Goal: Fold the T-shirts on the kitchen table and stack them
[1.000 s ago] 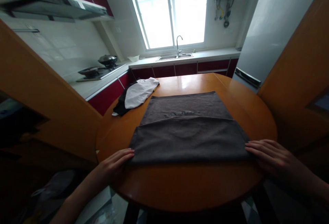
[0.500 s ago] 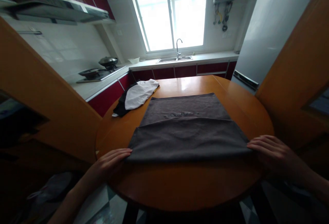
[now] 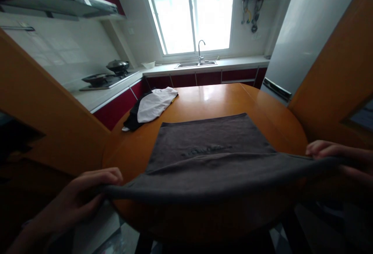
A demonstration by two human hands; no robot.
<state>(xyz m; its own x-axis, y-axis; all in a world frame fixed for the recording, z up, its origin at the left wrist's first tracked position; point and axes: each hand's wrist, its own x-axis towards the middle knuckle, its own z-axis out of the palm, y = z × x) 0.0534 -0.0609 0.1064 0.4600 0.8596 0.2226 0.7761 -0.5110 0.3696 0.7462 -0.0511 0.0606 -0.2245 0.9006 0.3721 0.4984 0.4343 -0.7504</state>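
A folded dark grey garment (image 3: 204,139) with a raised line of lettering lies across the round wooden table (image 3: 221,100). Its near edge is lifted above the table and stretched between my hands, sagging in the middle. My left hand (image 3: 87,192) pinches the left corner of that edge, fingers closed over the cloth. At the far right, my right hand (image 3: 338,155) grips the opposite corner; its wrist runs out of view. The garment's far part still rests flat on the tabletop.
A white and black piece of clothing (image 3: 155,104) lies crumpled at the table's back left. Beyond are a stove with pans (image 3: 118,66), a sink (image 3: 189,65) under the window and a tall fridge (image 3: 309,32). Orange panels (image 3: 49,118) flank the table on both sides.
Both hands have moved apart and nearer to me, raising the garment's near edge off the table. The whole garment has slid toward me. The camera view has shifted slightly.
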